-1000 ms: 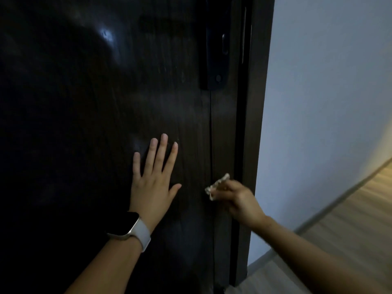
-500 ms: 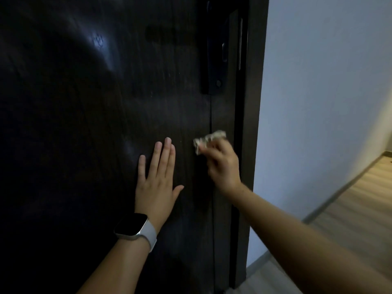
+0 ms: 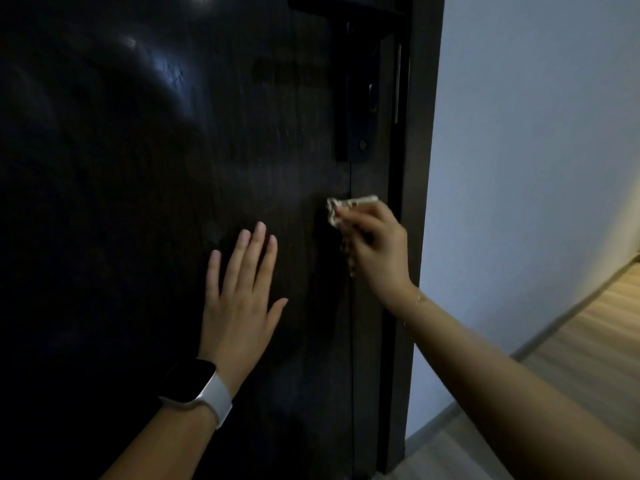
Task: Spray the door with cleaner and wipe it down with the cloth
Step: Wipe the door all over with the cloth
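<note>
A dark wooden door [image 3: 145, 209] fills the left and middle of the head view. My left hand [image 3: 239, 296] lies flat against it with straight fingers, a watch on the wrist. My right hand [image 3: 375, 251] grips a small pale cloth [image 3: 341, 207] and presses it on the door near its right edge, below the black lock plate [image 3: 356, 109]. Most of the cloth is hidden under my fingers. No spray bottle is in view.
The dark door frame [image 3: 415, 202] runs down beside the door's edge. A pale wall [image 3: 536, 168] stands to the right. Light wooden floor [image 3: 588, 341] shows at the lower right, with a skirting board along the wall.
My right hand with the cloth went up the door's right edge from low down to just under the lock plate. My left hand stayed flat on the door.
</note>
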